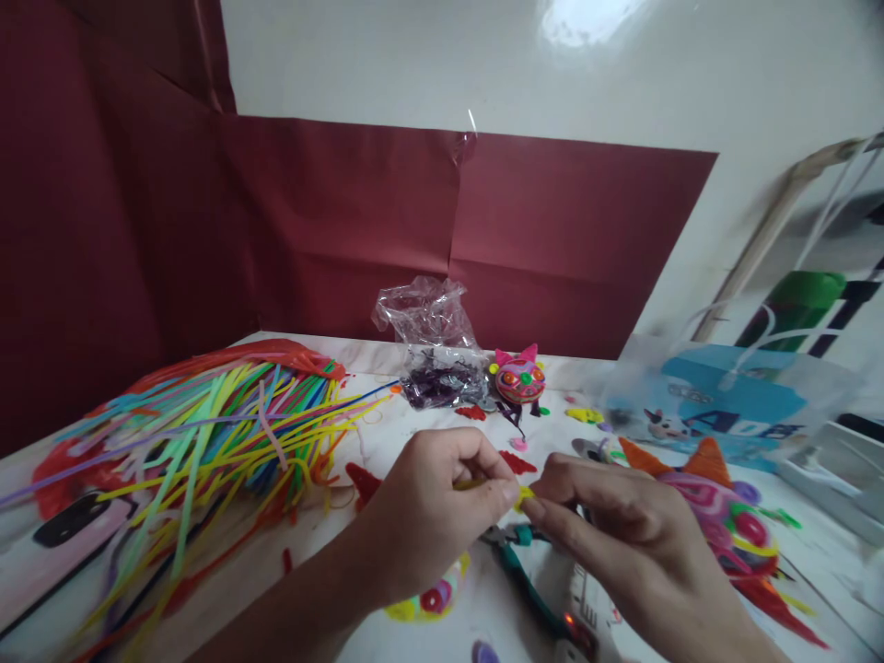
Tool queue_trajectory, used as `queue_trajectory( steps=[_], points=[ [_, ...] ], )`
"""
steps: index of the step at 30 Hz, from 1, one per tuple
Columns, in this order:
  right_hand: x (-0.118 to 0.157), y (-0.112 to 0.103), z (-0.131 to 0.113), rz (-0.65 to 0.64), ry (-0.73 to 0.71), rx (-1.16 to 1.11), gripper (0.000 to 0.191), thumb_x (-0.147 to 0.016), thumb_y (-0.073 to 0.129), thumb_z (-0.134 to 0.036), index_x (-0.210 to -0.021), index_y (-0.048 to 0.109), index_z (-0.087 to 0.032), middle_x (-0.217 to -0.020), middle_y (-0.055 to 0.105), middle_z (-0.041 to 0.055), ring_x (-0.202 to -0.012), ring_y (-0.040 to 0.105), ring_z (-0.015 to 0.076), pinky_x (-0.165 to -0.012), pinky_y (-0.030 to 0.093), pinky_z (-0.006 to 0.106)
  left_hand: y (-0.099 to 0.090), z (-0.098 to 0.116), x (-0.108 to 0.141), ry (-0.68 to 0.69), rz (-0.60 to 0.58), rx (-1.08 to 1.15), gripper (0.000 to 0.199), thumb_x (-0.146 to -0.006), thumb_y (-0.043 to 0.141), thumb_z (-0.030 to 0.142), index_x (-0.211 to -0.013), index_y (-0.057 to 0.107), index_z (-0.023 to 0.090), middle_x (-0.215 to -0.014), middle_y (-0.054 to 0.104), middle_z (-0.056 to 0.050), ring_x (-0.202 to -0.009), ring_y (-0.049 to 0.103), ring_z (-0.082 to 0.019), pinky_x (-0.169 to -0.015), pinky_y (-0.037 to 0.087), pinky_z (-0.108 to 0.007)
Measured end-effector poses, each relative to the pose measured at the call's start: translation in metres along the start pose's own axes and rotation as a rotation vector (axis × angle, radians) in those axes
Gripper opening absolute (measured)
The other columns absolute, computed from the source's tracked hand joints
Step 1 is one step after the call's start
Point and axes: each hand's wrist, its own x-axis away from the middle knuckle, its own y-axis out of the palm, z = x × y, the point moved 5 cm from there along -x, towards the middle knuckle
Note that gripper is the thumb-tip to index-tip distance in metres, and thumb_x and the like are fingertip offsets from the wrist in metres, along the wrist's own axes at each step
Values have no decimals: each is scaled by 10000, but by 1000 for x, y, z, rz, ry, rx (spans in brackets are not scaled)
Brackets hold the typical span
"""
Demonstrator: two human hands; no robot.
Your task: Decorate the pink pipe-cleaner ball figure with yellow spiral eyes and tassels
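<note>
From here I see two hands, both pinched narrow: the left hand [446,502] and the right hand [614,520] hold one small yellow piece [523,498] between their fingertips, the centre of my clock. At six o'clock is one pair of pliers [517,573]. I count three colourful ornaments: a pink one [522,379] at twelve, a large one [718,516] at three, a half-hidden one [435,600] near seven.

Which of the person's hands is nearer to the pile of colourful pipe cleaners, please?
The left. The left hand is just right of the pipe cleaners; the right hand is farther right, beyond it.
</note>
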Motion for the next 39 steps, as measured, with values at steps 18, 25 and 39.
queue_trajectory(
  steps=[18, 25, 39],
  points=[
    [16, 10, 16, 413, 226, -422, 167, -755, 689, -313, -626, 676, -208, -537, 562, -7, -516, 477, 122, -466, 379, 214, 9, -3, 7, 171, 202, 150, 82, -744, 577, 195, -677, 591, 151, -623, 497, 30, -540, 431, -72, -493, 332, -196],
    [18, 21, 27, 376, 289, -591, 168, -762, 691, -356, -685, 708, -208, -544, 591, 13, -520, 512, 130, -465, 422, 215, 11, 1, 14, 313, 335, 88, 97, -770, 548, 175, -675, 567, 170, -641, 515, 29, -525, 463, -71, -465, 345, -188],
    [3, 19, 12, -370, 103, 214, 243, -804, 452, -191, -569, 516, -183, -560, 554, 4, -508, 463, 128, -482, 360, 235, 5, 6, 4, 266, -29, -554, 155, -732, 510, 80, -618, 584, 155, -659, 593, 1, -663, 549, -122, -612, 367, -231]
  ],
)
